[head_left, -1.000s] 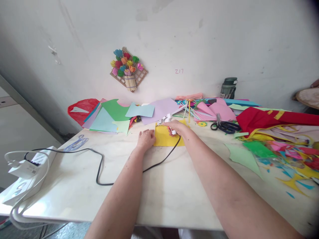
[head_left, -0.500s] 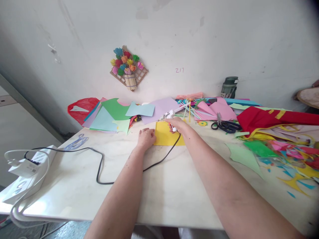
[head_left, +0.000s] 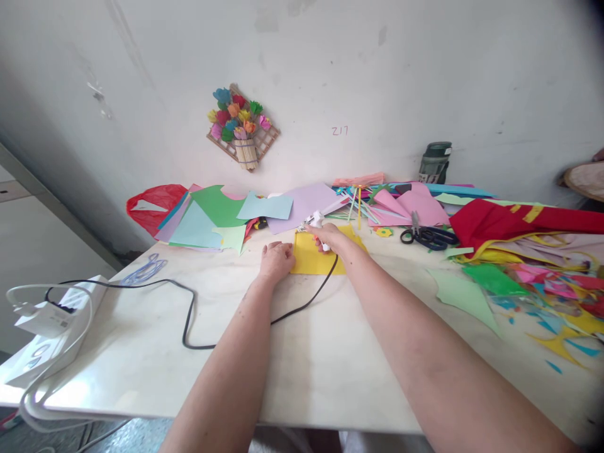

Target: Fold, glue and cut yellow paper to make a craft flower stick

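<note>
A yellow sheet (head_left: 309, 259), of paper or felt, lies flat on the table in front of me. My left hand (head_left: 277, 259) is at its left edge, fingers curled closed and pinching that edge. In my right hand (head_left: 326, 236) is a white hot glue gun (head_left: 316, 219) with a black cord, held over the sheet. Its nozzle points left, near the sheet's upper left corner. The fingers wrap round the handle and hide part of it. Whether glue is coming out is too small to tell.
The black cord (head_left: 191, 314) runs across the table to a white power strip (head_left: 70, 321) at left. Coloured paper (head_left: 207, 220) lies at the back. Scissors (head_left: 427, 236), a red cloth piece (head_left: 491, 228) and scraps (head_left: 557, 340) are on the right. A dark bottle (head_left: 435, 162) stands behind.
My right hand and the glue gun have moved a little left along the sheet's top, uncovering more of its right side. My left hand has stayed in place.
</note>
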### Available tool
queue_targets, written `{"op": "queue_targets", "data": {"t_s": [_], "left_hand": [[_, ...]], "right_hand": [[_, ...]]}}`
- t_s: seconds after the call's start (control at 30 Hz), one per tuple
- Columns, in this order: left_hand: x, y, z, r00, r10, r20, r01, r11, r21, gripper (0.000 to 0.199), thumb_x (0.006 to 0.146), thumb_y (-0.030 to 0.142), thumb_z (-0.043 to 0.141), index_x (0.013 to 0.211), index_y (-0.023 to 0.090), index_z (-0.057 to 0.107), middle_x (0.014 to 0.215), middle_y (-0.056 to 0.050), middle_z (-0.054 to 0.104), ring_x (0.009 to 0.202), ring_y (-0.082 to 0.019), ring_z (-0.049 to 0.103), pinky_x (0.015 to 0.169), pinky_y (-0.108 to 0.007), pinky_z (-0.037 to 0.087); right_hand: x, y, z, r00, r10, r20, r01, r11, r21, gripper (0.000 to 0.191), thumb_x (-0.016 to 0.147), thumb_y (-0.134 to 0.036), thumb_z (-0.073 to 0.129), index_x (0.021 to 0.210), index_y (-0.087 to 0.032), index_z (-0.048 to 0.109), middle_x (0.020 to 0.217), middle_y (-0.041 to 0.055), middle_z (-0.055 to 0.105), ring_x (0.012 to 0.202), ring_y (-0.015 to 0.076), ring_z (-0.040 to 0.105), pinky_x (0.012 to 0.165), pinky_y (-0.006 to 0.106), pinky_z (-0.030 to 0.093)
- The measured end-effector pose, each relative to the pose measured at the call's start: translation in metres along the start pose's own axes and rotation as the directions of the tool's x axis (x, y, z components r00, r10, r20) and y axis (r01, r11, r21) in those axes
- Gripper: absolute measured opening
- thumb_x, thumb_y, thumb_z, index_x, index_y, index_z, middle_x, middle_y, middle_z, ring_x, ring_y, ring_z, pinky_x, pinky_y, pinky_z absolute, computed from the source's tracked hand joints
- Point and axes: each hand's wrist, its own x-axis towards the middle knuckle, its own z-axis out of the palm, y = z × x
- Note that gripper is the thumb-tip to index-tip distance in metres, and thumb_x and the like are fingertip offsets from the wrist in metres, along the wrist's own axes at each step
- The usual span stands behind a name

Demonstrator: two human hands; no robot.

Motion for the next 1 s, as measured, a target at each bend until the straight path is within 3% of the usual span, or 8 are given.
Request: {"op": "queue_targets", "data": {"t_s": [0.23, 0.57, 0.8, 1.0], "left_hand": [[0.001, -0.001, 0.001, 1.000, -0.013, 0.006, 0.013, 1.000, 0.002, 0.020, 0.066, 0.021, 0.046, 0.079, 0.021, 0.062, 0.108, -0.002, 0.060, 0.113, -0.019, 0.040, 0.098, -0.034, 0.024], [-0.001, 0.000, 0.001, 1.000, -0.022, -0.002, 0.022, 1.000, 0.012, 0.021, 0.066, 0.020, 0.046, 0.081, 0.023, 0.061, 0.104, -0.001, 0.061, 0.111, -0.020, 0.041, 0.097, -0.036, 0.024], [0.000, -0.001, 0.000, 1.000, -0.005, -0.005, 0.005, 0.999, 0.045, 0.018, 0.067, 0.022, 0.045, 0.077, 0.022, 0.060, 0.101, -0.003, 0.062, 0.109, -0.019, 0.043, 0.096, -0.034, 0.025], [-0.001, 0.002, 0.000, 0.999, -0.033, -0.023, 0.034, 0.998, 0.061, 0.014, 0.068, 0.022, 0.046, 0.070, 0.021, 0.059, 0.100, -0.003, 0.062, 0.110, -0.019, 0.042, 0.096, -0.034, 0.025]], "right_hand": [[0.002, 0.003, -0.003, 0.997, -0.030, 0.077, 0.026, 0.998, 0.061, 0.044, 0.064, -0.058, 0.058, 0.072, -0.017, 0.044, 0.044, -0.0059, 0.044, 0.033, 0.0064, 0.042, 0.036, 0.020, 0.039], [-0.018, -0.017, -0.018, 0.983, 0.028, 0.179, -0.004, 0.991, -0.132, 0.041, 0.066, -0.054, 0.059, 0.067, -0.015, 0.046, 0.040, -0.0051, 0.042, 0.033, 0.0081, 0.043, 0.035, 0.022, 0.039], [-0.017, -0.017, -0.013, 1.000, 0.000, 0.002, 0.000, 0.994, -0.107, 0.041, 0.066, -0.051, 0.061, 0.081, -0.014, 0.050, 0.042, -0.0062, 0.042, 0.033, 0.0077, 0.043, 0.037, 0.021, 0.040], [-0.009, -0.007, -0.007, 1.000, -0.019, -0.010, 0.018, 0.988, -0.150, 0.046, 0.064, -0.055, 0.060, 0.082, -0.014, 0.051, 0.044, -0.0043, 0.045, 0.034, 0.0088, 0.045, 0.036, 0.022, 0.040]]}}
